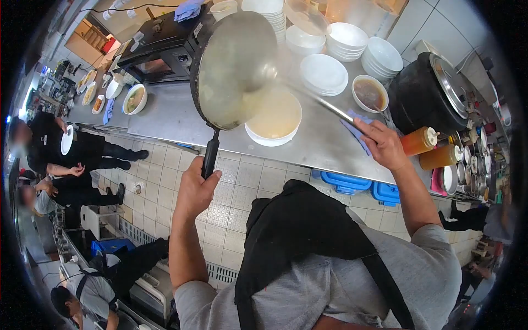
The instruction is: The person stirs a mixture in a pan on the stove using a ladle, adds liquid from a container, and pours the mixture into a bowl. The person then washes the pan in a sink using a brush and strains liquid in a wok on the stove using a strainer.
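My left hand (196, 187) is closed around the black handle of a wok (234, 71), which is tilted on its side above the counter. Pale, cloudy liquid runs from the wok's lower edge into a white bowl (273, 141) that stands on the steel counter. In my right hand (383, 144) is the long metal handle of a ladle (324, 103), whose head is blurred by steam near the wok's rim. Light-coloured soup (275, 116) fills much of the bowl.
White plates (323, 72) and stacked bowls (347, 38) stand behind. A bowl of brown liquid (369, 92), a black soup warmer (426, 93) and sauce bottles (421, 141) are at right. A soup bowl (135, 100) and black oven (159, 60) are left. Several people stand around.
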Tool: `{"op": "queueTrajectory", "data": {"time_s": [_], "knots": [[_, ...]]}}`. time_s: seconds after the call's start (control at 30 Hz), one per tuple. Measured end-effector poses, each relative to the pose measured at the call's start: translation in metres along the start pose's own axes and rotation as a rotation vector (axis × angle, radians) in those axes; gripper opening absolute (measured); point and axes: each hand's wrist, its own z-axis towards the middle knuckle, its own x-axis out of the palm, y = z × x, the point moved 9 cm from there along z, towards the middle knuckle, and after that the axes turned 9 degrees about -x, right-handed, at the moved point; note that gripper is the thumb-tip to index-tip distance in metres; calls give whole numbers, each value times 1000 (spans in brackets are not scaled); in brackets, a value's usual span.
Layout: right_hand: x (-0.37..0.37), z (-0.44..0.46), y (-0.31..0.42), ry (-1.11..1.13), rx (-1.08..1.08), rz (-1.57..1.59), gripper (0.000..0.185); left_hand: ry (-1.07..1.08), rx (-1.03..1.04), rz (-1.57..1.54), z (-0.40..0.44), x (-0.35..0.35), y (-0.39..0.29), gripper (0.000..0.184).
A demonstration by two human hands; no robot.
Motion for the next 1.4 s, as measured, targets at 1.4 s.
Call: {"op": "queueTrajectory", "data": {"time_s": [1.4], "knots": [[41,-129,88,-147,604,545,51,165,32,-363,45,-7,48,14]]}}
